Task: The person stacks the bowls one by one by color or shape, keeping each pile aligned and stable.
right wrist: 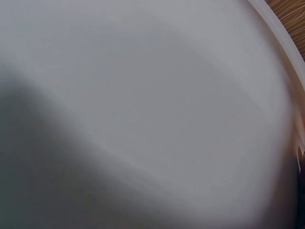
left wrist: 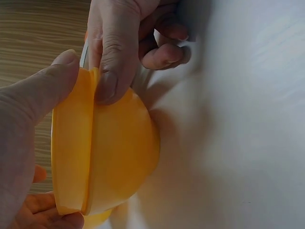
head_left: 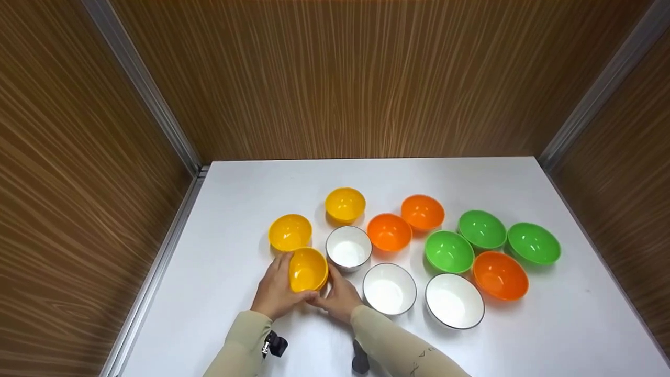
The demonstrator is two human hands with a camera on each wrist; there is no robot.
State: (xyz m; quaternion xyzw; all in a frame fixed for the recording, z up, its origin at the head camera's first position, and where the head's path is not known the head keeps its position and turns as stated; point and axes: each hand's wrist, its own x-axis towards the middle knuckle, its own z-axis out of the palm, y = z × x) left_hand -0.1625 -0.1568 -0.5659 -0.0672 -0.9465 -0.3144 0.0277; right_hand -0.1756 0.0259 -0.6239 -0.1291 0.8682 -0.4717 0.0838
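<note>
Two yellow bowls (head_left: pixel 308 269), one nested in the other, are between my hands near the table's front left. My left hand (head_left: pixel 276 288) grips the upper bowl (left wrist: pixel 71 148) by its side, thumb near the rim and fingertips at the opposite edge in the left wrist view. From the other side my right hand (head_left: pixel 339 297) holds the lower bowl (left wrist: pixel 121 152), its thumb pressed at that bowl's rim. Just behind them sits another yellow bowl (head_left: pixel 290 232). A white bowl (head_left: pixel 348 247) stands close to the right hand. The right wrist view holds mostly a blurred pale curved surface.
Farther back is one more yellow bowl (head_left: pixel 345 204). Rightward stand white bowls (head_left: pixel 389 289), orange bowls (head_left: pixel 389 232) and green bowls (head_left: pixel 449 252), several of them nearly touching. Wood-grain panels (head_left: pixel 335 78) border the white table (head_left: pixel 235 188) behind and at both sides.
</note>
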